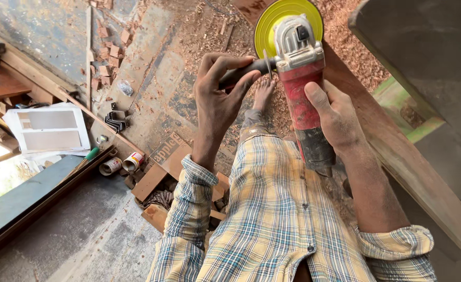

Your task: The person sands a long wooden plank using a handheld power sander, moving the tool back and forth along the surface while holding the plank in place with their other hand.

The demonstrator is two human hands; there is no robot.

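**Over the sawdust floor: grinder held in both hands**

Leftward, wood offcuts (105, 52) and two small tins (122, 164) litter the floor, leaving bare concrete below. Left hand (217, 99) curls loosely round the black side handle (243, 70). Right hand (332, 115) clasps the red angle grinder (303, 83), its yellow disc (272, 15) above the long plank's (397, 151) edge.

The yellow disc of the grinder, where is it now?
In the head view, the yellow disc is at the top, right of centre, at the front of the red grinder, above the wooden plank.
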